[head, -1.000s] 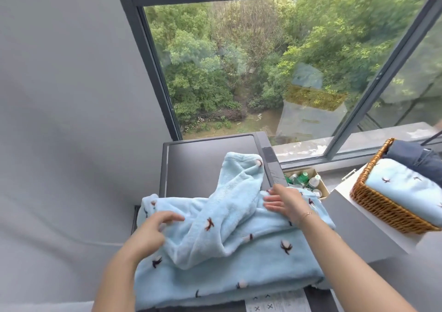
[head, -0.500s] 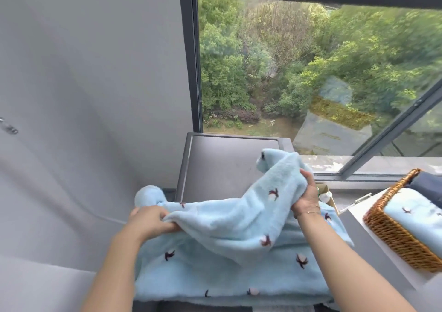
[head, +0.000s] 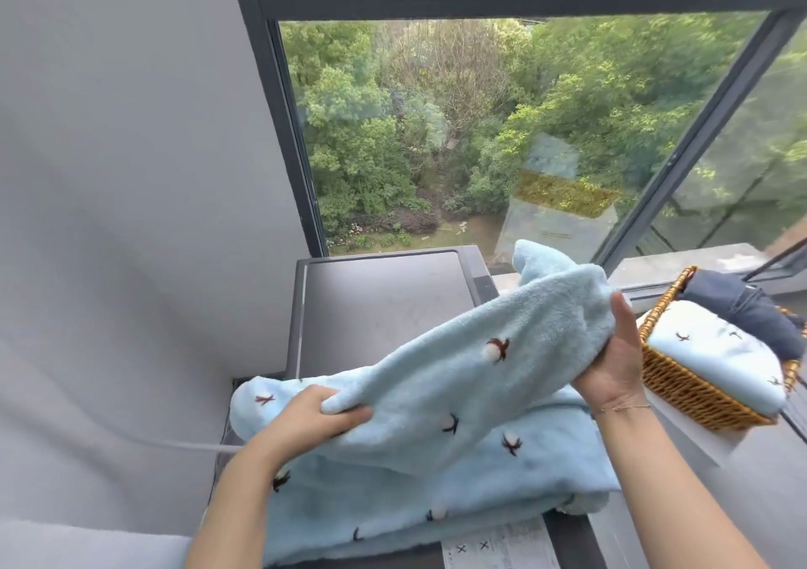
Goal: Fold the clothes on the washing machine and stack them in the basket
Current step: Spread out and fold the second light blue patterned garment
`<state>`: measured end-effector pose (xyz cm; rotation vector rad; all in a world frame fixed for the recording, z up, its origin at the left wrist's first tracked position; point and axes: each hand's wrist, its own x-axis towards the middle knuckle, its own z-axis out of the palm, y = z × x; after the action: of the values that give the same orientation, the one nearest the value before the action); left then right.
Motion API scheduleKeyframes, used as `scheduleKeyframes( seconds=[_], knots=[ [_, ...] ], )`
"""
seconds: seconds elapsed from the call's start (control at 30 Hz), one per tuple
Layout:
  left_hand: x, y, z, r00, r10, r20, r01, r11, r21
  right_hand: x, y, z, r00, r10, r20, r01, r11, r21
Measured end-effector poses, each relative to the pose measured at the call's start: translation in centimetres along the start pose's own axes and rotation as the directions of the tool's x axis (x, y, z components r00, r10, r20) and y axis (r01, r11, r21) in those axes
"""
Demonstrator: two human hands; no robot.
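Mid-fold. Light blue fleece garment point(head: 436, 472) lies on top of the washing machine point(head: 380, 306), near edge, partly folded; one sleeve-like part is lifted off the pile. Left hand point(head: 305, 415) fingers clenched on the near end of that lifted part, right hand point(head: 620, 359) grasping its far end, palm up, held above the machine's right side.

Progress: wicker basket point(head: 681, 385), just right of the machine, already holds a folded blue piece point(head: 716, 359) of the same print and a dark navy item point(head: 751, 311) behind it. So some pieces look done; this garment is not yet folded flat or stacked, likely the last one on the machine.

Around: window point(head: 480, 140) behind the machine with trees outside, grey wall left of it, a printed sheet point(head: 493, 546) on the machine's front edge. Nothing blocks the path from machine to basket; the basket looks fairly full.
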<state>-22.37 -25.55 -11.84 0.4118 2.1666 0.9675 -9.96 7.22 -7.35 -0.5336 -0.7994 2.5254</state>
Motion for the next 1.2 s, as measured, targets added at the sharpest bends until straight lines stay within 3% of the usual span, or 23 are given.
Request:
scheduleKeyframes(
  seconds=[0.2, 0.27, 0.33, 0.37, 0.43, 0.5, 0.57, 0.63, 0.67, 0.73, 0.77, 0.83, 0.97, 1.1, 1.2],
  knots=[
    [-0.8, 0.7, -2.6, 0.988, -0.150, 0.036, 0.133, 0.949, 0.286, -0.2, -1.8, -5.2, 0.979, -0.002, -0.203, -0.011, 0.998, -0.060],
    [0.0, 0.0, -2.3, 0.963, -0.270, 0.010, 0.233, 0.846, 0.479, 0.0, 0.0, -8.5, 0.941, 0.084, -0.329, -0.132, 0.983, -0.127],
    [0.5, 0.2, -1.2, 0.938, -0.344, -0.035, 0.283, 0.705, 0.651, 0.2, 2.2, -12.4, 0.851, 0.105, -0.515, -0.256, 0.939, -0.231],
    [0.7, 0.2, -0.6, 0.940, -0.333, -0.074, 0.286, 0.649, 0.705, 0.2, 3.0, -13.6, 0.798, 0.088, -0.596, -0.302, 0.915, -0.269],
    [1.2, 1.2, 1.8, 0.972, -0.179, -0.153, 0.231, 0.600, 0.766, 0.2, 3.4, -14.9, 0.728, 0.022, -0.685, -0.273, 0.926, -0.261],
    [1.1, 3.6, 5.0, 0.967, 0.143, -0.213, 0.060, 0.680, 0.731, -0.1, 3.1, -14.4, 0.708, -0.133, -0.693, -0.239, 0.879, -0.413],
    [1.4, 5.8, 8.9, 0.894, 0.395, -0.209, -0.171, 0.734, 0.657, -0.6, 2.6, -13.0, 0.701, -0.406, -0.586, -0.269, 0.611, -0.745],
    [2.6, 6.1, 12.7, 0.902, 0.404, -0.152, -0.226, 0.742, 0.631, -1.4, 3.3, -10.3, 0.798, -0.562, -0.219, -0.067, 0.278, -0.958],
    [3.0, 5.5, 14.4, 0.927, 0.352, -0.128, -0.181, 0.720, 0.670, -1.5, 4.1, -9.0, 0.852, -0.523, -0.001, 0.071, 0.117, -0.991],
    [3.8, 3.6, 16.8, 0.964, 0.250, -0.090, -0.112, 0.689, 0.716, -1.3, 6.2, -8.2, 0.934, -0.230, 0.273, 0.226, -0.213, -0.951],
    [4.2, 2.8, 17.5, 0.962, 0.254, -0.096, -0.108, 0.683, 0.723, -1.1, 7.4, -8.7, 0.952, -0.078, 0.295, 0.248, -0.364, -0.898],
    [5.0, 1.8, 17.8, 0.943, 0.300, -0.144, -0.094, 0.656, 0.749, -0.9, 9.2, -10.2, 0.969, -0.021, 0.245, 0.194, -0.551, -0.811],
    [5.7, 2.1, 17.4, 0.928, 0.331, -0.171, -0.077, 0.620, 0.781, -0.7, 9.7, -10.7, 0.991, -0.066, 0.118, 0.060, -0.569, -0.820],
    [4.4, 0.4, 15.3, 0.884, 0.166, -0.437, 0.161, 0.770, 0.617, 0.0, 9.7, -10.7, 0.989, -0.143, 0.041, -0.051, -0.579, -0.814],
    [2.2, -2.8, 12.6, 0.840, 0.057, -0.540, 0.268, 0.821, 0.503, 0.0, 9.8, -11.4, 0.976, -0.217, -0.024, -0.139, -0.533, -0.835]
  ],
)
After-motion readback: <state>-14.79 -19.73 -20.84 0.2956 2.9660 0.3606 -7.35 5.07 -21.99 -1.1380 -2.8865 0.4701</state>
